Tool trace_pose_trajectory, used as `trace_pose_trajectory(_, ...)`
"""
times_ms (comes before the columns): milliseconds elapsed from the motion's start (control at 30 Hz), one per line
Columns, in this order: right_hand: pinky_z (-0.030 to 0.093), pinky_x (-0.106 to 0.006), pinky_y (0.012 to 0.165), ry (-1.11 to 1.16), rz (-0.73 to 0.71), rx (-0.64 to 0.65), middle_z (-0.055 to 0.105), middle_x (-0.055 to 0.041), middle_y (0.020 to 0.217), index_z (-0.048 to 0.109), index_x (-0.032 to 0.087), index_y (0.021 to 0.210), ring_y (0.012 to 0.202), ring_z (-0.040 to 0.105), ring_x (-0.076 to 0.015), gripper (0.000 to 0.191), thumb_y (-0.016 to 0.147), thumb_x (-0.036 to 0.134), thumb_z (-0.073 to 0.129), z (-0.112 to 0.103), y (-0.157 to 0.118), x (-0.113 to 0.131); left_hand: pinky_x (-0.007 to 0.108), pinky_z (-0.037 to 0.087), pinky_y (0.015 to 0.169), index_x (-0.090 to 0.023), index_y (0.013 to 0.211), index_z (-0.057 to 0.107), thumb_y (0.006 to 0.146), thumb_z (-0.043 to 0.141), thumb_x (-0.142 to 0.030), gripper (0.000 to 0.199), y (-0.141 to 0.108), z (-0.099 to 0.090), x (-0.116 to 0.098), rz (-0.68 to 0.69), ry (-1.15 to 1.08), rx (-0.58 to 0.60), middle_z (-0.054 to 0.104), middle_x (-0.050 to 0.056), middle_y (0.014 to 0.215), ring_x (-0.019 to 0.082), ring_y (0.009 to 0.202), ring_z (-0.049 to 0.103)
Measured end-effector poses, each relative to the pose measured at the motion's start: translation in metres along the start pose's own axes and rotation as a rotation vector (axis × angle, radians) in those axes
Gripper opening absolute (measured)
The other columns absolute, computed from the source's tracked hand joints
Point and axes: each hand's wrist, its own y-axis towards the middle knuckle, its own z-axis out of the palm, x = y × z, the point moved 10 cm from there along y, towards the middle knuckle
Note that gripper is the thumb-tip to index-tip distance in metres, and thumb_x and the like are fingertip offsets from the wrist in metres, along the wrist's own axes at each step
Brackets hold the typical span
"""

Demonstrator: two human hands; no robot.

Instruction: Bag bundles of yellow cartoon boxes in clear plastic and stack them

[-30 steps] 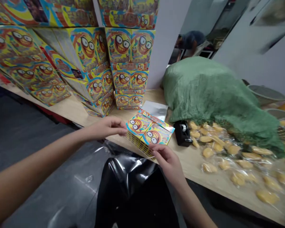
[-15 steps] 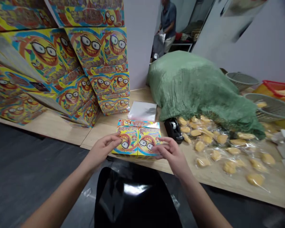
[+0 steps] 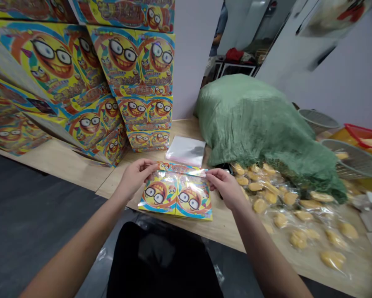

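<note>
A yellow printed display box [image 3: 190, 196] with cartoon faces in glasses lies before me near the table's front edge. Along its far side runs a narrow printed flap [image 3: 179, 168]. My left hand [image 3: 138, 177] pinches the flap's left end between thumb and fingers. At the right end, my right hand [image 3: 225, 187] has its thumb and fingers closed on the flap in the same way. Just beyond the box is a stack of clear plastic bags [image 3: 186, 150]. A black tape dispenser [image 3: 225, 167] is mostly hidden behind my right hand.
Stacked cartoon boxes [image 3: 120, 58] rise on the left. A big green woven sack [image 3: 250, 116] slumps at the back right, with several bagged yellow pieces [image 3: 300, 239] spread before it. Grey baskets [image 3: 351, 159] stand far right. Another person [image 3: 217, 37] is partly visible behind.
Both hands have moved from the box's sides up to its far flap and closed on its ends. The view has shifted slightly, and the other person has moved partly behind the wall.
</note>
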Motion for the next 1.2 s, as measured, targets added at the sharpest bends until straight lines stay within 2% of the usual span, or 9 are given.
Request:
trace_pose_trajectory(133, 0.040, -0.020, 0.045, -0.017, 0.016, -0.035, 0.056, 0.0021, 0.060, 0.058, 0.017, 0.071, 0.050, 0.047, -0.0077, 0.031, 0.067, 0.045, 0.068, -0.002, 0.006, -0.004, 0.023, 0.046, 0.059, -0.016, 0.093, 0.061, 0.065, 0.075, -0.042, 0.040, 0.011, 0.002, 0.017, -0.126, -0.099, 0.065, 0.065, 0.002, 0.076, 0.011, 0.062, 0.057)
trace_pose_trajectory(233, 0.039, -0.019, 0.042, -0.034, 0.045, -0.070, 0.054, 0.0025, 0.058, 0.055, 0.017, 0.067, 0.048, 0.046, -0.0076, 0.029, 0.067, 0.044, 0.067, -0.005, 0.009, -0.007, 0.021, 0.044, 0.057, -0.016, 0.084, 0.058, 0.066, 0.075, -0.043, 0.036, 0.017, 0.001, 0.023, -0.183, -0.133, 0.113, 0.066, 0.001, 0.076, 0.009, 0.060, 0.056)
trace_pose_trajectory(400, 0.038, -0.018, 0.039, -0.067, 0.057, -0.075, 0.051, 0.0040, 0.054, 0.053, 0.018, 0.067, 0.045, 0.044, -0.0070, 0.028, 0.069, 0.043, 0.065, -0.005, 0.016, -0.011, 0.017, 0.035, 0.048, -0.017, 0.076, 0.056, 0.064, 0.075, -0.040, 0.032, 0.025, 0.000, 0.027, -0.188, -0.120, 0.108, 0.053, -0.005, 0.058, 0.007, 0.052, 0.049)
trace_pose_trajectory(700, 0.038, -0.019, 0.038, -0.193, 0.036, -0.079, 0.048, 0.0048, 0.051, 0.053, 0.019, 0.067, 0.043, 0.044, -0.0083, 0.030, 0.073, 0.047, 0.062, -0.006, 0.023, -0.014, 0.018, 0.030, 0.044, -0.016, 0.066, 0.054, 0.065, 0.069, -0.040, 0.028, 0.029, -0.004, 0.029, -0.207, -0.047, 0.035, 0.054, -0.004, 0.056, 0.007, 0.048, 0.045)
trace_pose_trajectory(833, 0.038, -0.019, 0.038, -0.263, 0.032, -0.087, 0.049, 0.0044, 0.052, 0.053, 0.019, 0.067, 0.044, 0.044, -0.0085, 0.030, 0.074, 0.047, 0.061, -0.006, 0.025, -0.014, 0.019, 0.027, 0.043, -0.016, 0.060, 0.052, 0.066, 0.069, -0.041, 0.030, 0.032, -0.005, 0.034, -0.190, -0.013, 0.024, 0.046, -0.006, 0.048, 0.006, 0.045, 0.040)
trace_pose_trajectory(1200, 0.039, -0.019, 0.038, -0.282, 0.035, -0.082, 0.049, 0.0042, 0.051, 0.053, 0.019, 0.067, 0.044, 0.045, -0.0088, 0.029, 0.075, 0.046, 0.059, -0.006, 0.027, -0.015, 0.019, 0.029, 0.042, -0.016, 0.062, 0.054, 0.065, 0.068, -0.039, 0.027, 0.036, -0.005, 0.038, -0.195, -0.013, 0.002, 0.046, -0.006, 0.049, 0.007, 0.045, 0.041)
